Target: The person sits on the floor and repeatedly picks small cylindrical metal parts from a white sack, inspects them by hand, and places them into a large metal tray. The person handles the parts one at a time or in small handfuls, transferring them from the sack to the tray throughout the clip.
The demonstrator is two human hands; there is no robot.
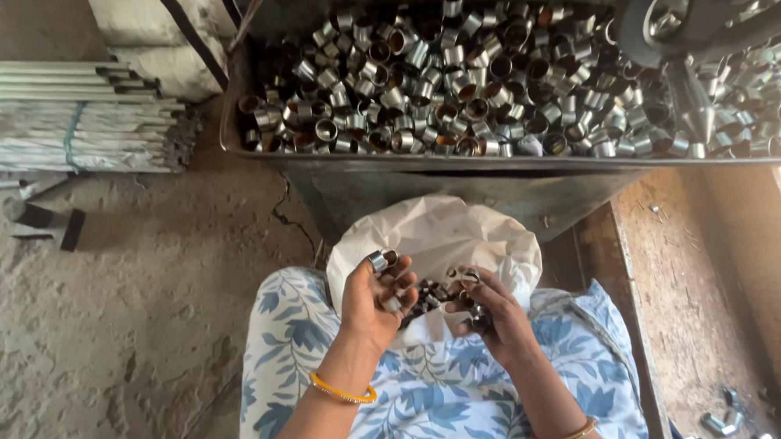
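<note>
My left hand [378,294] is palm up over my lap and holds several small metal rings [378,261], one pinched at the fingertips. My right hand [488,307] grips more of these rings [469,277] right beside it. Both hands hover over the mouth of a white plastic sack [438,235] resting on my lap, with dark rings [429,297] visible inside it between the hands. Each wrist wears an orange bangle.
A metal tray [349,161] heaped with many shiny short metal sleeves [502,75] stands in front. A machine part with a pointed tip [690,101] hangs over its right side. Bundled white rods [70,118] lie left on the dirt floor. Loose sleeves [736,436] lie at lower right.
</note>
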